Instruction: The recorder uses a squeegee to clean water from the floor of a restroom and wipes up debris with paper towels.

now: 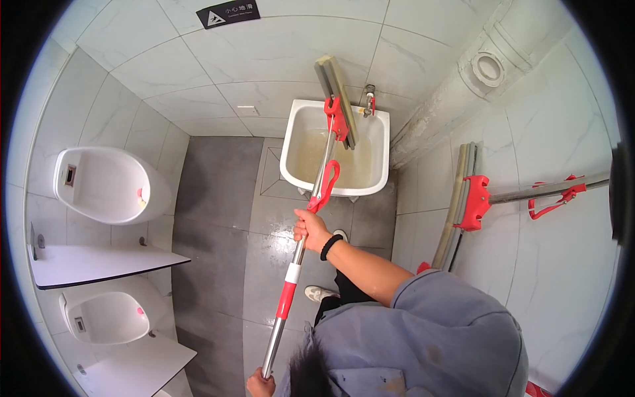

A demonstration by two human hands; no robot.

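A sponge mop with a telescopic metal pole (297, 253) slants from the bottom of the view up to the mop sink. My right hand (311, 231) grips the pole just below its red squeeze lever (327, 184). Lower down, at the bottom edge of the view, my left hand (260, 383) is closed around the pole's lower part. The red mop head (336, 119) is over the white mop sink (288, 149), with its sponge (327, 62) reaching past the back rim. Cloudy yellowish water (317, 149) stands in the basin.
A tap (369, 101) with a red lever is on the wall behind the sink. Another sponge mop (476, 203) leans at the right wall, beside a thick pipe (446, 94). Urinals (106, 186) and partition panels (109, 263) line the left wall. The tiled floor (278, 218) looks wet.
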